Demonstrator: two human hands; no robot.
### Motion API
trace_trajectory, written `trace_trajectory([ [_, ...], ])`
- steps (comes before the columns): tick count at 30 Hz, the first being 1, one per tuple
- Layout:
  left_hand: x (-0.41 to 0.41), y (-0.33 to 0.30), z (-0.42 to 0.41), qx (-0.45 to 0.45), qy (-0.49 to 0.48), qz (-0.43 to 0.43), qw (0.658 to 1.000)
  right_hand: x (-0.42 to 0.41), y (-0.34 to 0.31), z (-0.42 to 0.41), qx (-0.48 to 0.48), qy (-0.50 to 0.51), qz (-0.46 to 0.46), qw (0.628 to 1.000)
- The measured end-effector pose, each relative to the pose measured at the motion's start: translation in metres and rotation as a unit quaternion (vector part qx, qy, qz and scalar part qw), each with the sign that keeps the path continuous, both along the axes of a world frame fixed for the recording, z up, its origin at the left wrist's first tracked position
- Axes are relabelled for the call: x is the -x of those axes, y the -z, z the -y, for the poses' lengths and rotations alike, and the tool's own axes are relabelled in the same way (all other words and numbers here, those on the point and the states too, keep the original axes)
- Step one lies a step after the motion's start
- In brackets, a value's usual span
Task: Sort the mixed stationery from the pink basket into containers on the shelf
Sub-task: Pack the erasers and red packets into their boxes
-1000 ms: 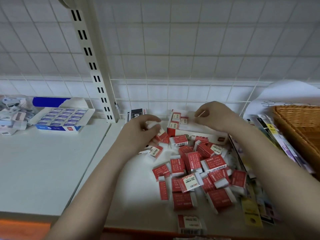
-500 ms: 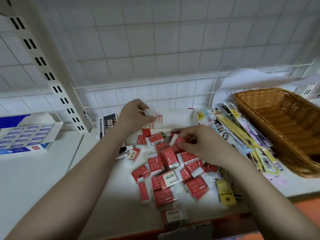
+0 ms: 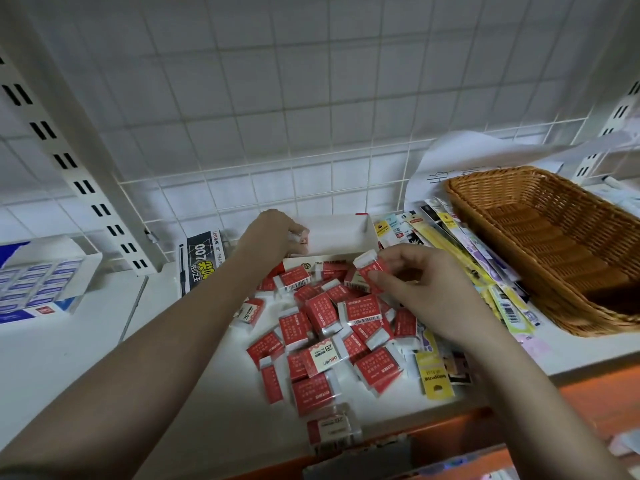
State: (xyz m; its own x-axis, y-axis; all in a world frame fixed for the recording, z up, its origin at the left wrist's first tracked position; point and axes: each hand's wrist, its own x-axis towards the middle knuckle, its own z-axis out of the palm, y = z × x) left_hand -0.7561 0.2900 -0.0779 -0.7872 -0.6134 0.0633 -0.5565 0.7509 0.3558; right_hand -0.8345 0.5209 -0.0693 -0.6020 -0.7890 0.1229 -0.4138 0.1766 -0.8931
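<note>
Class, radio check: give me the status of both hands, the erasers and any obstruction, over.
Left hand holding white eraser box. Right hand pinching one red eraser above the pile. Box mouth unobstructed.

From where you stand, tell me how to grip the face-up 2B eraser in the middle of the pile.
Pinch the 2B eraser across its two long side edges, coming straight down from above. It lies flat atop red erasers, so only its top and edges are free.
</note>
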Motion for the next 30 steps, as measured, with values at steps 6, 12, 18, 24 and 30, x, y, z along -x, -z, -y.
trace_trajectory([
  [6, 0.006, 0.005, 0.002, 0.069, -0.02, 0.049, 0.996, -0.002, 0.0, -0.004, 0.01, 0.002, 0.016, 1.0],
  [12, -0.001, -0.003, -0.008, 0.078, -0.024, 0.014, 0.997, 0.001, 0.005, -0.005, 0.029, 0.005, 0.008, 1.0],
  [18, -0.036, -0.015, -0.038, 0.036, -0.026, -0.026, 0.999, -0.002, 0.003, -0.001, 0.081, 0.008, -0.039, 0.996],
  [24, -0.055, -0.008, -0.051, -0.031, -0.013, 0.05, 0.998, -0.007, 0.004, 0.003, 0.158, -0.007, -0.061, 0.985],
  [30, -0.058, -0.005, -0.056, -0.04, -0.026, 0.049, 0.998, -0.012, 0.005, 0.004, 0.204, -0.03, -0.086, 0.975],
])
